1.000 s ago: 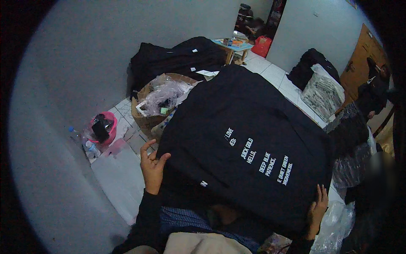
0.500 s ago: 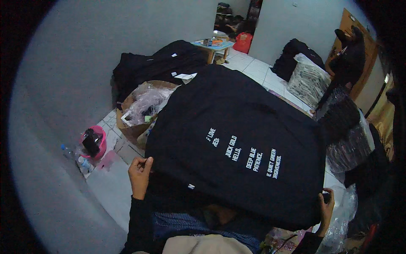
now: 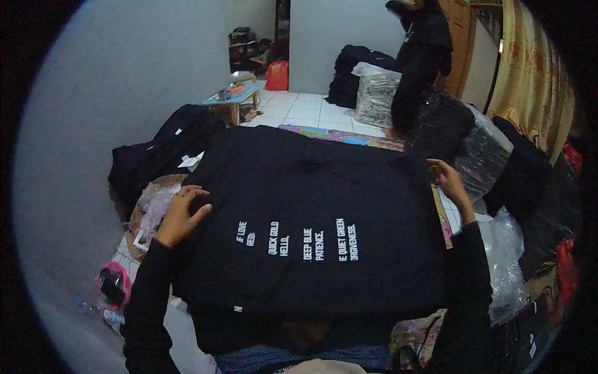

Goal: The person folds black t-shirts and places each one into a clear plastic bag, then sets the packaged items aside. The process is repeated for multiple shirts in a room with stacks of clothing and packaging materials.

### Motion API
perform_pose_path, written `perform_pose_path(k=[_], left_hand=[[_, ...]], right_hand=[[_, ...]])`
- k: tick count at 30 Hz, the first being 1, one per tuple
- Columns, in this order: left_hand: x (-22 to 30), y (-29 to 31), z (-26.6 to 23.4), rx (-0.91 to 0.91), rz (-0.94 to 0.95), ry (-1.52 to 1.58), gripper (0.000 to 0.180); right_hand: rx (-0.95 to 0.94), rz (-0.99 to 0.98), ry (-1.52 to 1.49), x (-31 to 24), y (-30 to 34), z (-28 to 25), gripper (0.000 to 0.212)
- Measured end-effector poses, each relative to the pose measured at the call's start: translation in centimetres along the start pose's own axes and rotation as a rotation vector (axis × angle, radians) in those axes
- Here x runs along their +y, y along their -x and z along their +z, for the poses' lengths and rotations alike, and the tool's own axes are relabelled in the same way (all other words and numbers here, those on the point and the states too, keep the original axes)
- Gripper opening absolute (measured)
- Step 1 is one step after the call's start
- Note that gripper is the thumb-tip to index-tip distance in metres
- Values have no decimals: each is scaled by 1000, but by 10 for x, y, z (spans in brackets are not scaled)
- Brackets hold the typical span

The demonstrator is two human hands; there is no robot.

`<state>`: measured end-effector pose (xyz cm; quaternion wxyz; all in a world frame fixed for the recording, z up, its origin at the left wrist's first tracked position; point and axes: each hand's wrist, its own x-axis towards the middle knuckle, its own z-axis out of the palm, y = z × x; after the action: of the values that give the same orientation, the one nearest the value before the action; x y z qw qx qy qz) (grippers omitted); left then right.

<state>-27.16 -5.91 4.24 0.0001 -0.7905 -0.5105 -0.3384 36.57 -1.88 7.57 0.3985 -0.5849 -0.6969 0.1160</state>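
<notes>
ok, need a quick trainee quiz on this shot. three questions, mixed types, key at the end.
1. What colour is the print on the black garment? A) red B) white C) yellow
2. True or false: in the picture, the pink tub is left of the black garment.
3. Which hand is nearer the clear plastic at lower right?

Key:
1. B
2. True
3. The right hand, by the black garment's right edge.

White-tiled floor [image 3: 302, 107], low table [image 3: 216, 100], wrapped bundle [image 3: 377, 98] — perhaps garments
</notes>
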Motion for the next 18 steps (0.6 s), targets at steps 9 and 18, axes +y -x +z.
perform_pose_path(k=[9,18], left_hand=[[-31,-114,94,216,-257,-407,44],[-40,-165,116,286,-561,134,58]], right_hand=[[-80,115,161,80,-67,58,54],[-79,-30,232,31,-60,-5,31]])
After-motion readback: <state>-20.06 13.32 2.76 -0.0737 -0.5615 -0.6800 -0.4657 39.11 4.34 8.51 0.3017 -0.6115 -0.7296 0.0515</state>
